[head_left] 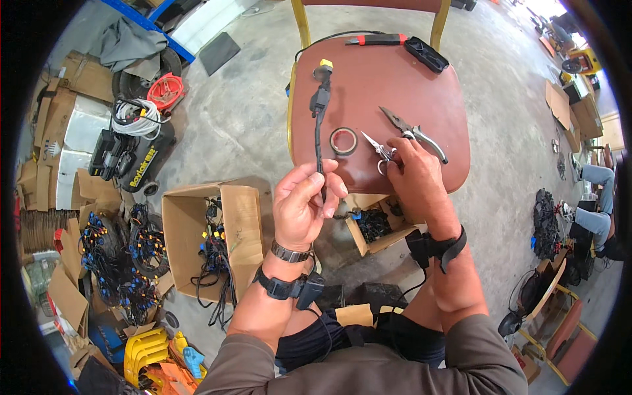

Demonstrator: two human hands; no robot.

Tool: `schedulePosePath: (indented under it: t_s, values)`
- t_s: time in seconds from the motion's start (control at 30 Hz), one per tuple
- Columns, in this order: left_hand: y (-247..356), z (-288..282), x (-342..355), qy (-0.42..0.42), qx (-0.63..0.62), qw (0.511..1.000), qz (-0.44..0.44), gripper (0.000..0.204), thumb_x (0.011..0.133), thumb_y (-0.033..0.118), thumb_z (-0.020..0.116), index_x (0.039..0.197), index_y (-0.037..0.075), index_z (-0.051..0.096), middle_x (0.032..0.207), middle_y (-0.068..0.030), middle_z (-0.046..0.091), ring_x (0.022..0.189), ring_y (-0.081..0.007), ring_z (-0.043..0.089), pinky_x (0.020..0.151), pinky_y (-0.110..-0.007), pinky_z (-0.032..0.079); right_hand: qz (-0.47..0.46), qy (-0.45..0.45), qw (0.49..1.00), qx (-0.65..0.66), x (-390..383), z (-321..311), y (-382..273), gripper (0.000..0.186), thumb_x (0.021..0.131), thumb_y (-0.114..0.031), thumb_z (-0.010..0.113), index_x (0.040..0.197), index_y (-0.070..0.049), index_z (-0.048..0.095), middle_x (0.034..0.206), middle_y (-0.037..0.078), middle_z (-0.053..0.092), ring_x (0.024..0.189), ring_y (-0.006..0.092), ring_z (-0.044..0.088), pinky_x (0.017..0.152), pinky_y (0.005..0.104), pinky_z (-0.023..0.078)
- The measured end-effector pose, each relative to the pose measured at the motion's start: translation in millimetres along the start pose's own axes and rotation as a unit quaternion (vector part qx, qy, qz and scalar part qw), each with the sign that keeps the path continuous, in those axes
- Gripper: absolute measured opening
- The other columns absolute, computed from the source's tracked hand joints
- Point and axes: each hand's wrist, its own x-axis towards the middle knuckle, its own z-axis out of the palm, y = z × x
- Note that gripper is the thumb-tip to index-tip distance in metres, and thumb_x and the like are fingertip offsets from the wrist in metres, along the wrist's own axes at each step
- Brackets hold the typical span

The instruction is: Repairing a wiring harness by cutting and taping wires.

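Observation:
My left hand pinches a black taped cable that runs up over the maroon chair seat to a dark connector with a yellow tip. My right hand has its fingers on small silver scissors lying on the seat, right beside grey-handled pliers. A roll of tape lies between the cable and the scissors. Toward the seat's back are a red-and-black utility knife and a black pouch.
Cardboard boxes of wiring sit below the seat's front. Left are an air compressor, piled harnesses and yellow plastic parts. At the right, another person's legs, a dark wire bundle and a second chair show.

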Motion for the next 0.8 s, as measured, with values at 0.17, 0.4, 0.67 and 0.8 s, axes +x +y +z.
schedulePosePath:
  t_s: [0.17, 0.4, 0.67, 0.8]
  values:
    - [-12, 20, 13, 0.042, 0.03, 0.999, -0.009, 0.027, 0.096, 0.019, 0.052, 0.109, -0.002, 0.062, 0.084, -0.0143, 0.067, 0.05, -0.0116, 0.048, 0.046, -0.023, 0.037, 0.097, 0.007, 0.94, 0.326, -8, -19, 13, 0.025, 0.08, -0.003, 0.063, 0.105, -0.002, 0.064, 0.081, 0.003, 0.062, 0.072, 0.0082, 0.057, 0.063, 0.0274, 0.048]
    - [-16, 31, -9, 0.069, 0.115, 0.989, 0.06, 0.02, 0.096, 0.019, 0.059, 0.106, 0.001, 0.06, 0.081, -0.0052, 0.064, 0.048, -0.0047, 0.043, 0.044, -0.018, 0.033, 0.013, -0.151, 0.781, 0.606, -40, 1, -31, 0.031, 0.085, 0.0, 0.061, 0.116, 0.0, 0.061, 0.085, 0.0, 0.059, 0.079, 0.0054, 0.054, 0.068, 0.0216, 0.046]
    - [-47, 55, -3, 0.078, 0.153, 0.985, -0.002, 0.02, 0.094, 0.011, 0.06, 0.11, -0.002, 0.063, 0.088, 0.0001, 0.063, 0.07, -0.0049, 0.056, 0.056, -0.019, 0.042, -0.022, -0.038, 0.872, 0.488, -60, -3, -26, 0.051, 0.087, 0.0, 0.066, 0.135, -0.004, 0.049, 0.089, 0.001, 0.056, 0.083, 0.0066, 0.056, 0.068, 0.0241, 0.049]
    - [-41, 49, 1, 0.028, 0.089, 0.995, -0.039, 0.03, 0.094, 0.01, 0.055, 0.12, -0.004, 0.06, 0.083, -0.0013, 0.063, 0.06, -0.0054, 0.049, 0.052, -0.02, 0.038, 0.055, -0.085, 0.799, 0.593, -51, -9, -22, 0.041, 0.089, 0.004, 0.058, 0.129, -0.002, 0.052, 0.086, -0.001, 0.059, 0.073, 0.0052, 0.058, 0.06, 0.0197, 0.047]
